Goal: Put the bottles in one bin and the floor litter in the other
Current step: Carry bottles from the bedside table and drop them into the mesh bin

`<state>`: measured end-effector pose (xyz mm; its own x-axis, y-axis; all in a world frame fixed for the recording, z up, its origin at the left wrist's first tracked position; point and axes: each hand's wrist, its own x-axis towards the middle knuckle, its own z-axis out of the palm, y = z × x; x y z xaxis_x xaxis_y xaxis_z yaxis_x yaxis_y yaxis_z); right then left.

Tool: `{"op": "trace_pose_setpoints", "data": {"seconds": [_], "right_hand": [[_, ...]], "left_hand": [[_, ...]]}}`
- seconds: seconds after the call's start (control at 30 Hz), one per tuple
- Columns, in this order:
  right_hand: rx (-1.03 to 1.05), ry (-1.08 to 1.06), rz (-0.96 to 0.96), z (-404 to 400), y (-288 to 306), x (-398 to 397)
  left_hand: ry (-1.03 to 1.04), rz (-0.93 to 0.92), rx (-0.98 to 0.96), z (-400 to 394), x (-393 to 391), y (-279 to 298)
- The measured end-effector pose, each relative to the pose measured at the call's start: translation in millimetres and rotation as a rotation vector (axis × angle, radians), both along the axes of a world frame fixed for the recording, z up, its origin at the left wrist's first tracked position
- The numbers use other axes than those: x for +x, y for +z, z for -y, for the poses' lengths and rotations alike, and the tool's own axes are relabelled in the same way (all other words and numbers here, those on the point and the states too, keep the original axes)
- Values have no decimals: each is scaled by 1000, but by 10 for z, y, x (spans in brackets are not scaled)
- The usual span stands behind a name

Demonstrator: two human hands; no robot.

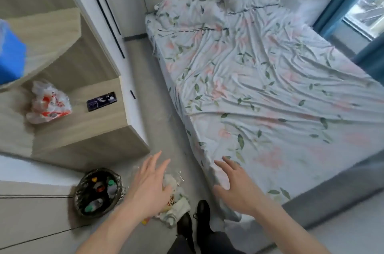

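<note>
Home bedroom: rumpled bed (259,79), wardrobe (108,4).

wrinkled cloth sheet (259,79), matt wood-grain shelf (93,127), glossy black plastic bin liner (83,191), crinkly plastic bag (48,103), crumpled paper litter (176,206), smooth matt floor (158,112).

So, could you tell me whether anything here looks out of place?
Yes: a heap of wrappers and tissues lies on the floor beside the bin, which holds bottles. The left hand hovers open over the heap.

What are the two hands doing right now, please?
Left hand: open, fingers spread above the floor litter, holding nothing.
Right hand: open, holding nothing.
</note>
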<state>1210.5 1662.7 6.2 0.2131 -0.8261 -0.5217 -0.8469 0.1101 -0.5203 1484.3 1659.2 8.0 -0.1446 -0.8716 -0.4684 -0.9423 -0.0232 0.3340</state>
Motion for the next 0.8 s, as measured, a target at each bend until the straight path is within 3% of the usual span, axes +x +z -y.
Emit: {"op": "trace_pose_setpoints", "data": {"seconds": [0.23, 0.5, 0.67, 0.8], "right_hand": [[9, -163, -59, -537, 353, -816], [-33, -313, -61, -627, 514, -1954], [-33, -272, -49, -283, 378, -2901], [-101, -237, -19, 107, 305, -3817]], "left_hand": [[-191, -68, -6, 50, -761, 225], [-437, -62, -41, 441, -1983, 451], [-478, -28, -76, 755, -2974, 366], [-391, -59, -92, 1037, -3955, 340]]}}
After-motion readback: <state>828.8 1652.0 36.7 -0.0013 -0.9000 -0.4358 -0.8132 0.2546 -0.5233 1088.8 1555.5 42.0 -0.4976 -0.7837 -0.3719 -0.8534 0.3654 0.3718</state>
